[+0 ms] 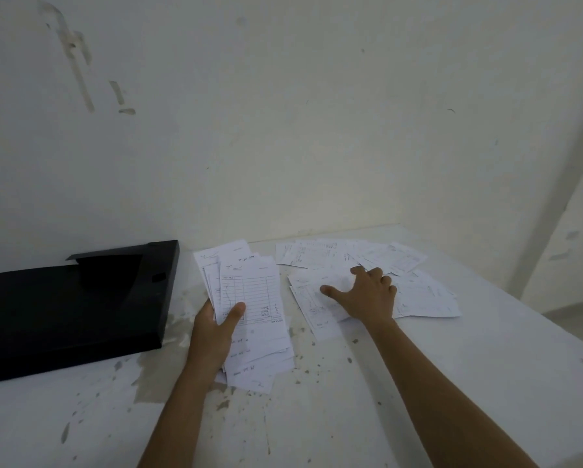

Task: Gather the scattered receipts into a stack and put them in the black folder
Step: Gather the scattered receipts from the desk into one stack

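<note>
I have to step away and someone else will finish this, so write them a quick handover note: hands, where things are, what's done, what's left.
Left hand: grips a rough, fanned stack of receipts, thumb on top.
Right hand: open, palm down on the loose receipts, holding none.
Black folder: lies on the white table, left of the stack; no receipts seen in it.
Done: part of the receipts gathered into the left hand.
Left: collect the scattered sheets near the wall and under the right hand, square the stack, put it in the folder.
</note>
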`<state>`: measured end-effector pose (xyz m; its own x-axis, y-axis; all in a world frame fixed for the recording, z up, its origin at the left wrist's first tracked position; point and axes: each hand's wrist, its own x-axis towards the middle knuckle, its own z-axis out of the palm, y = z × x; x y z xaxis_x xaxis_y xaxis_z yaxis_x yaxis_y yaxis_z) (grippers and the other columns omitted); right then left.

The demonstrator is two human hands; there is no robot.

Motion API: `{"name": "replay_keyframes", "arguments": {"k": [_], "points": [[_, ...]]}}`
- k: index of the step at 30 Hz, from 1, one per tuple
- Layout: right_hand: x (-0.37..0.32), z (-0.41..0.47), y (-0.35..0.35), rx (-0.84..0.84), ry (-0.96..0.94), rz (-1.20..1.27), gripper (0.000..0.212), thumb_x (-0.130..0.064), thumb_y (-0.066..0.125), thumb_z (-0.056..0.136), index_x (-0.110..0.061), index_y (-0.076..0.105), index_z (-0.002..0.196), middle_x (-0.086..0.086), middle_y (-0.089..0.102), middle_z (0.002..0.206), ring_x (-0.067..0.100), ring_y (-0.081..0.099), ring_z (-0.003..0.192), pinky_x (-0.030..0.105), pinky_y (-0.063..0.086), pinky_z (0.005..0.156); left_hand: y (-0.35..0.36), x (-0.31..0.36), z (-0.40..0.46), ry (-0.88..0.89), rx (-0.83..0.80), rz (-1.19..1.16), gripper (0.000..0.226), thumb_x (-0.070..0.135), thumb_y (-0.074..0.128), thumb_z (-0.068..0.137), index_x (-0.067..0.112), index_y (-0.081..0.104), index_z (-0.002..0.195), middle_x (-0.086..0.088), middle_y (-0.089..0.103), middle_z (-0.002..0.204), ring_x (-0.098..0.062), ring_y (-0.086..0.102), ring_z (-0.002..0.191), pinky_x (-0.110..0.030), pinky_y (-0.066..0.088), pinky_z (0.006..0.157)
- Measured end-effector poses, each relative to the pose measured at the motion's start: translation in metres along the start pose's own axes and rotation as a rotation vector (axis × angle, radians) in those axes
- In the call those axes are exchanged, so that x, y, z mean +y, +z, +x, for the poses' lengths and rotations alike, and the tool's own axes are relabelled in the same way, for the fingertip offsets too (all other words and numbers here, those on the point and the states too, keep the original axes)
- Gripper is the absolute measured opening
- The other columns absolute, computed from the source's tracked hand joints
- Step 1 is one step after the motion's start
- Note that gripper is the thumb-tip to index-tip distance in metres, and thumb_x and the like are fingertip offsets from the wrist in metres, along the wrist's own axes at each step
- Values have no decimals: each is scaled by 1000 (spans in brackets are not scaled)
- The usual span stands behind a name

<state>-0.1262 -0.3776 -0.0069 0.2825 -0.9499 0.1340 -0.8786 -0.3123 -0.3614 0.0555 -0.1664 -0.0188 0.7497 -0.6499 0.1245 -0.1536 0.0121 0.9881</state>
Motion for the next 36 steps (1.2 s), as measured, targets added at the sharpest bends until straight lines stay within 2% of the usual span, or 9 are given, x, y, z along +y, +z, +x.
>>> {"name": "replay_keyframes", "arguments": {"k": [4, 6, 10, 13, 16, 21, 26, 30, 36], "points": [[17, 4, -5, -118, 86, -91, 124, -94, 52, 63, -13, 26, 154, 19, 38, 153, 40, 33, 142, 53, 25, 114, 1, 1, 0, -2, -10, -1, 35, 25, 65, 94, 19, 60, 128, 2, 67, 118, -15, 65, 101, -34, 52, 89], [16, 5, -3, -128, 72, -142, 128, -94, 54, 61, -10, 26, 153, 19, 41, 150, 39, 37, 139, 52, 27, 113, 1, 1, -1, -8, -11, 1, 35, 26, 65, 94, 19, 61, 128, 2, 68, 119, -18, 65, 103, -38, 53, 92], [6, 7, -8, -138, 50, -130, 98, -86, 63, 65, -11, 52, 127, 14, 55, 133, 36, 48, 127, 47, 32, 107, 1, 0, -1, -22, -8, 11, 38, 27, 65, 94, 17, 60, 131, -1, 68, 123, -21, 66, 105, -43, 54, 91], [5, 6, -8, -157, 24, -105, 84, -87, 60, 65, -17, 59, 112, 12, 54, 128, 35, 47, 123, 46, 32, 104, 0, 1, -1, -25, -7, 3, 35, 27, 65, 94, 19, 60, 127, -1, 68, 121, -20, 66, 103, -41, 54, 90], [6, -3, -4, -107, -6, -78, 87, -90, 56, 65, -21, 60, 118, 10, 53, 124, 33, 48, 119, 44, 33, 100, 1, 2, -2, -20, -15, 1, 33, 25, 65, 94, 20, 61, 126, -1, 69, 121, -21, 66, 106, -44, 53, 94], [2, -6, 0, -78, -20, -50, 88, -81, 66, 66, -16, 50, 123, 8, 59, 121, 30, 52, 114, 42, 35, 96, 1, 3, -2, -20, -17, 2, 33, 25, 65, 94, 19, 61, 126, -2, 69, 121, -21, 66, 105, -42, 54, 92], [-3, -5, -3, -156, 1, 1, 115, -81, 64, 68, -17, 22, 154, 17, 46, 145, 38, 43, 135, 50, 28, 111, 0, 3, -3, -24, -17, -3, 34, 25, 66, 93, 21, 61, 126, 0, 69, 119, -18, 66, 103, -37, 54, 89], [-2, -3, -2, -148, 46, -51, 99, -84, 57, 72, -14, 45, 141, 15, 45, 141, 37, 43, 132, 49, 28, 111, 0, 4, -3, -25, -26, -7, 33, 24, 66, 93, 21, 61, 126, 0, 70, 119, -17, 67, 102, -37, 54, 88], [-1, -1, -1, -115, 70, 52, 93, -79, 57, 77, -16, 41, 144, 15, 42, 144, 37, 43, 133, 48, 28, 111, 0, 3, -2, -21, -32, -6, 32, 25, 66, 93, 22, 61, 124, 2, 69, 116, -10, 66, 98, -27, 53, 77]]}}
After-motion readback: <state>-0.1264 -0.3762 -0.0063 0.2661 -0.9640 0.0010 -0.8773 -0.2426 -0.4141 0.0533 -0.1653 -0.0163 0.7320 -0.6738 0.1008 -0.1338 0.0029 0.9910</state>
